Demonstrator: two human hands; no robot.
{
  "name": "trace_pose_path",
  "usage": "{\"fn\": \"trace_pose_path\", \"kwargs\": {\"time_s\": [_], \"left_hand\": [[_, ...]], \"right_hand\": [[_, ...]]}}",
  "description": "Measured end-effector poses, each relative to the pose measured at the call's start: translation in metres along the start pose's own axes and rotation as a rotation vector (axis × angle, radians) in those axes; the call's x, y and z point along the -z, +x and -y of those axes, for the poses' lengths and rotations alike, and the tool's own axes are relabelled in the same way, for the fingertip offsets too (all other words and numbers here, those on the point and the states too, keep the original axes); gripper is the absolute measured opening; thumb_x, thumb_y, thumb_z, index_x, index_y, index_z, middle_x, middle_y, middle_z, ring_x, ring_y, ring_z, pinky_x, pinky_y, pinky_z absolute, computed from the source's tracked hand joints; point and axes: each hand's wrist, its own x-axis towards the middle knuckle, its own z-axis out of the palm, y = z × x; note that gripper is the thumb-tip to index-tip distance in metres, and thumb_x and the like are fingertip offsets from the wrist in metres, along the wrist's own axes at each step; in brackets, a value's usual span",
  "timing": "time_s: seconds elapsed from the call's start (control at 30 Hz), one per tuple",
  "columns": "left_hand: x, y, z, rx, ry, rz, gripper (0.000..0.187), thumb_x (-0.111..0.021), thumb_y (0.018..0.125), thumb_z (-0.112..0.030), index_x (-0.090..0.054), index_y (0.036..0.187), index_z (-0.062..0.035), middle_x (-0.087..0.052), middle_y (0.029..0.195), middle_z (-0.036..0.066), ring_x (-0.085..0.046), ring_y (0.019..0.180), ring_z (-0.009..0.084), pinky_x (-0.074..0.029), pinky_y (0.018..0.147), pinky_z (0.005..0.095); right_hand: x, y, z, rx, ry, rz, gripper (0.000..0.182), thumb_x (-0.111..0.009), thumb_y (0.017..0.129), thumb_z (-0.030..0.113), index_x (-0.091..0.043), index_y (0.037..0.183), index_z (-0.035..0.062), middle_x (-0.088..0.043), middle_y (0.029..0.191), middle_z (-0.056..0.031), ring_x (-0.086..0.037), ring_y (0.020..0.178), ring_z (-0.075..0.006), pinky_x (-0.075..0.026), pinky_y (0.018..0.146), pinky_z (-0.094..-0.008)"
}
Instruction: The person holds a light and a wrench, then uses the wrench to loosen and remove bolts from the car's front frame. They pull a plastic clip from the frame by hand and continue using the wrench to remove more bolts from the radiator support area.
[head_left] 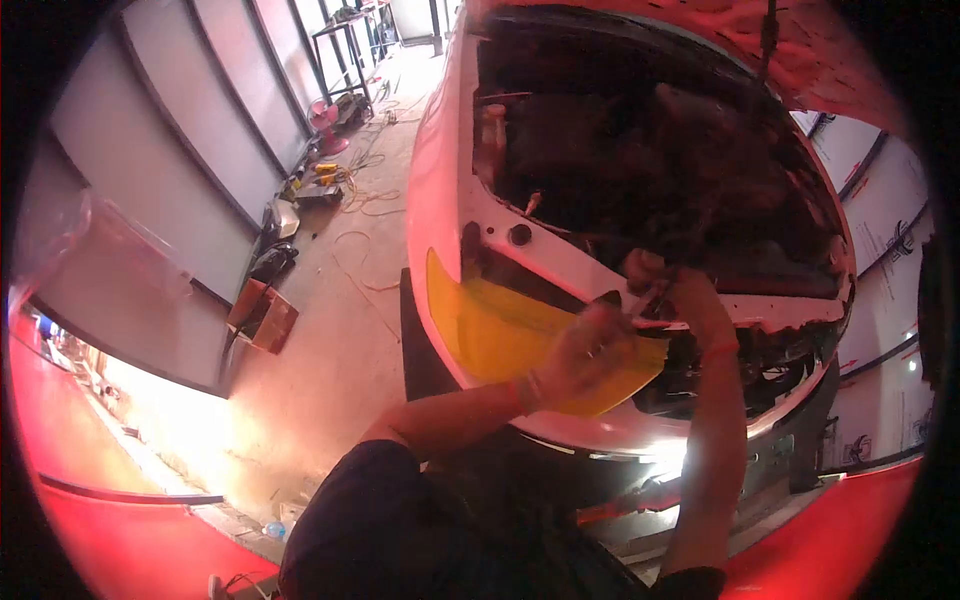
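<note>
My left hand (592,350) is over the yellow-covered headlight (500,320) at the car's front corner. Its fingers are curled, with a small dark shape at their tips that I cannot make out. Just beyond it, my right hand (685,290) reaches to the white front crossmember (570,258) of the open engine bay (640,140). The right fingers are bent together around something dark and small, too blurred to name. Both hands are close to each other, the right one slightly farther forward.
The raised red hood (840,60) hangs over the bay, with a dark strut (768,40) beneath it. On the floor at left lie a cardboard box (262,315), cables (365,190) and a pink fan (325,125). White wall panels (150,180) line that side.
</note>
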Motion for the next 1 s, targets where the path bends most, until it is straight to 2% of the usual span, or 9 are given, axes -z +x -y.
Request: {"fn": "trace_pose_path", "kwargs": {"time_s": [0.13, 0.2, 0.4, 0.43, 0.5, 0.6, 0.67, 0.8, 1.0], "left_hand": [[-0.011, 0.025, 0.014, -0.256, 0.057, 0.0, 0.027, -0.053, 0.108, -0.03, -0.06, 0.101, -0.0049, -0.063, 0.085, 0.004, -0.055, 0.063, 0.0158, -0.043, 0.061, 0.0271], [-0.002, 0.054, 0.007, 0.456, -0.227, -0.333, 0.029, -0.056, 0.106, -0.034, -0.062, 0.098, -0.0068, -0.063, 0.079, 0.003, -0.062, 0.068, 0.0179, -0.048, 0.062, 0.0346], [0.029, 0.083, 0.041, 0.63, -0.523, -0.462, 0.031, -0.055, 0.108, -0.037, -0.063, 0.108, -0.0077, -0.066, 0.086, 0.004, -0.066, 0.073, 0.017, -0.052, 0.069, 0.0321], [0.027, 0.066, 0.058, 0.628, -0.522, -0.458, 0.031, -0.055, 0.108, -0.037, -0.063, 0.108, -0.0077, -0.066, 0.086, 0.004, -0.066, 0.073, 0.017, -0.052, 0.069, 0.0321], [0.018, 0.014, 0.086, 0.181, 0.171, -0.324, 0.027, -0.061, 0.105, -0.033, -0.064, 0.114, -0.007, -0.067, 0.092, 0.004, -0.068, 0.079, 0.0183, -0.054, 0.075, 0.0315], [-0.006, -0.017, 0.02, 0.443, -0.305, -0.225, 0.015, -0.068, 0.099, -0.015, -0.062, 0.11, -0.0049, -0.068, 0.102, 0.012, -0.066, 0.096, 0.0223, -0.056, 0.076, 0.0351], [-0.011, -0.014, -0.003, -0.02, 0.1, 0.139, 0.013, -0.065, 0.102, -0.012, -0.059, 0.109, -0.0027, -0.065, 0.1, 0.011, -0.066, 0.096, 0.0222, -0.056, 0.079, 0.0359], [-0.009, 0.022, 0.022, 0.171, -0.115, -0.08, 0.021, -0.054, 0.109, -0.024, -0.057, 0.106, -0.0033, -0.066, 0.1, 0.008, -0.066, 0.086, 0.0197, -0.055, 0.07, 0.0315], [0.03, 0.079, 0.034, 0.522, -0.429, -0.364, 0.027, -0.051, 0.11, -0.031, -0.057, 0.106, -0.0053, -0.068, 0.092, 0.008, -0.068, 0.076, 0.0196, -0.056, 0.068, 0.0316]], "right_hand": [[0.0, -0.014, -0.002, 0.203, 0.401, 0.071, 0.033, -0.061, 0.094, 0.009, -0.073, 0.124, 0.0002, -0.074, 0.105, -0.0045, -0.067, 0.093, -0.0129, -0.056, 0.083, -0.03], [-0.004, -0.012, -0.004, 0.17, 0.457, 0.083, 0.033, -0.063, 0.094, 0.01, -0.073, 0.124, 0.0001, -0.074, 0.106, -0.0053, -0.067, 0.092, -0.0131, -0.055, 0.086, -0.0297], [-0.007, -0.013, 0.012, 0.161, 0.232, -0.013, 0.025, -0.066, 0.093, 0.016, -0.076, 0.111, 0.001, -0.076, 0.096, -0.0024, -0.069, 0.08, -0.0129, -0.054, 0.066, -0.0328], [-0.007, -0.018, 0.018, 0.164, 0.234, -0.017, 0.025, -0.066, 0.093, 0.016, -0.076, 0.111, 0.001, -0.076, 0.096, -0.0024, -0.069, 0.08, -0.0129, -0.054, 0.066, -0.0328], [-0.012, -0.034, 0.035, 0.13, 0.245, -0.06, 0.02, -0.065, 0.091, 0.014, -0.076, 0.104, 0.0022, -0.073, 0.088, -0.0002, -0.067, 0.073, -0.0122, -0.051, 0.062, -0.0329], [-0.006, -0.024, 0.028, 0.238, 0.05, 0.017, 0.035, -0.059, 0.091, 0.004, -0.073, 0.123, -0.0009, -0.076, 0.1, -0.0069, -0.07, 0.086, -0.0154, -0.056, 0.078, -0.0307], [0.001, -0.007, -0.002, 0.203, 0.062, 0.02, 0.03, -0.06, 0.091, 0.005, -0.073, 0.116, -0.0018, -0.075, 0.098, -0.0067, -0.069, 0.084, -0.015, -0.056, 0.077, -0.0302], [0.0, -0.01, -0.007, 0.104, 0.382, 0.008, 0.017, -0.062, 0.092, 0.009, -0.072, 0.1, -0.0025, -0.073, 0.092, -0.006, -0.067, 0.08, -0.0135, -0.055, 0.07, -0.0295], [-0.019, -0.04, 0.039, 0.236, 0.58, 0.06, 0.028, -0.063, 0.092, 0.014, -0.076, 0.113, 0.0003, -0.073, 0.093, -0.0057, -0.067, 0.079, -0.0133, -0.055, 0.067, -0.0304]]}}
